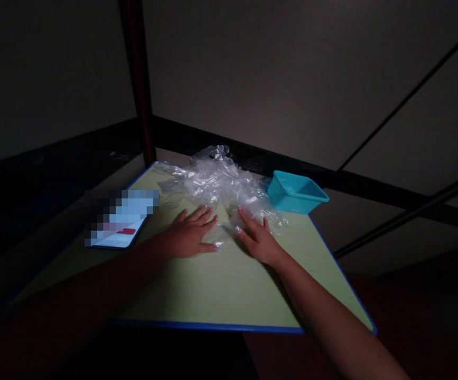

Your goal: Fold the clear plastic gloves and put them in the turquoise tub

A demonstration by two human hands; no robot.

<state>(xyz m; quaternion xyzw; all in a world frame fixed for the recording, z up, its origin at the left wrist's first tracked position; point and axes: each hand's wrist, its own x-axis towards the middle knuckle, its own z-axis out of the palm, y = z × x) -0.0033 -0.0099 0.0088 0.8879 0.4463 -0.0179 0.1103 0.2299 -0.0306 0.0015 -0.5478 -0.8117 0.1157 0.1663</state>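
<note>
A loose heap of crumpled clear plastic [216,179] lies across the far part of the pale green table [221,290]. My left hand [191,235] is spread palm down at the heap's near left side, with its fingers apart and nothing held. Over the near right part of the plastic is my right hand [258,237], its fingers also apart and not closed on anything. A thin flat piece of the clear plastic shows on the tabletop between the two hands.
A turquoise plastic bin [298,194] stands at the table's far right edge, touching or close to the plastic. On the left lies a phone [123,219] with a lit, partly blurred screen. Dark panels rise behind the table, which has a blue edge.
</note>
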